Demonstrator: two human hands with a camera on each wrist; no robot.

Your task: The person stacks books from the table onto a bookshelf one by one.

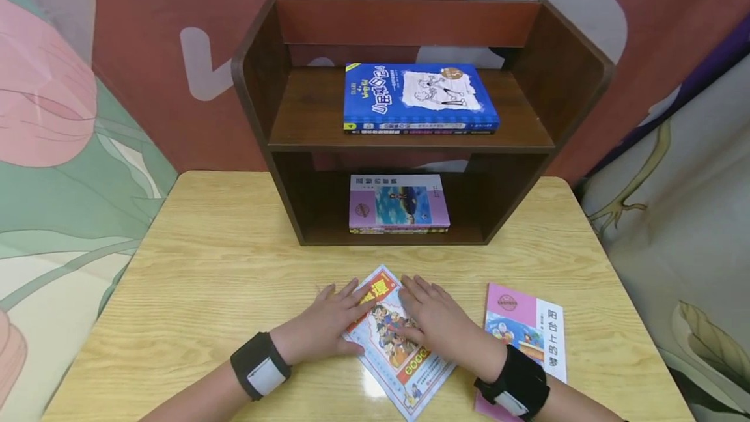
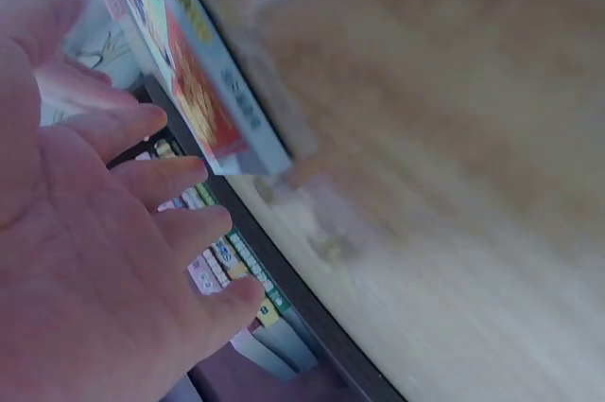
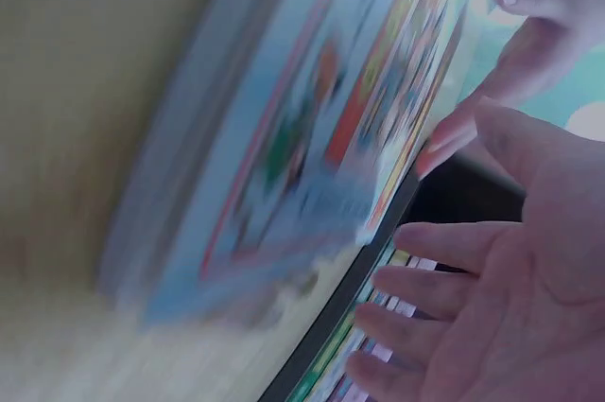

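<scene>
A light blue book (image 1: pixel 379 324) with a red-and-yellow title and a crowd of cartoon figures lies slanted on the table before me. My left hand (image 1: pixel 325 322), fingers spread, overlaps its left edge. Over its right edge is my right hand (image 1: pixel 441 325), fingers extended and thumb across the cover. In the left wrist view the left hand (image 2: pixel 104 222) shows its palm and straight fingers beside the book's thick spine (image 2: pixel 222 80). The right wrist view shows the right hand (image 3: pixel 510 298) with fingers apart, near the blurred book (image 3: pixel 293 156).
A pink-and-white book (image 1: pixel 551 337) lies at the right, partly under the right forearm. Behind stands a dark brown two-tier shelf (image 1: pixel 410 146). Blue books (image 1: pixel 418 93) lie on its upper tier, and a stack topped by a pink book (image 1: pixel 398 200) on the lower one.
</scene>
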